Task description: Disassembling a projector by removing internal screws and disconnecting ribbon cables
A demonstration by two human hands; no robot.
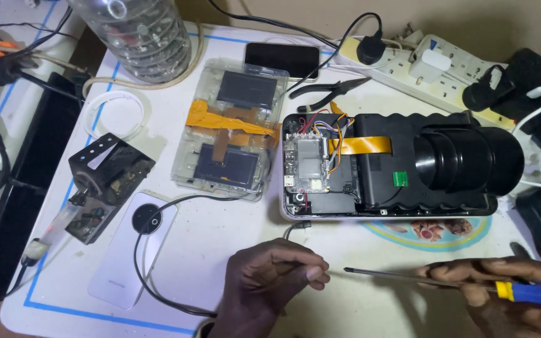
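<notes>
While the right hand grips one screwdriver, the left hand (fingers curled) pinches one cable.

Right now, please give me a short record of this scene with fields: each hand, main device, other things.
left hand: left hand rests closed on the white table, near a thin black cable
right hand: right hand holds a screwdriver with yellow and blue handle, tip pointing left
main device: opened black device with circuit board and orange ribbon cable
other things: clear cover, pliers, power strip
</notes>
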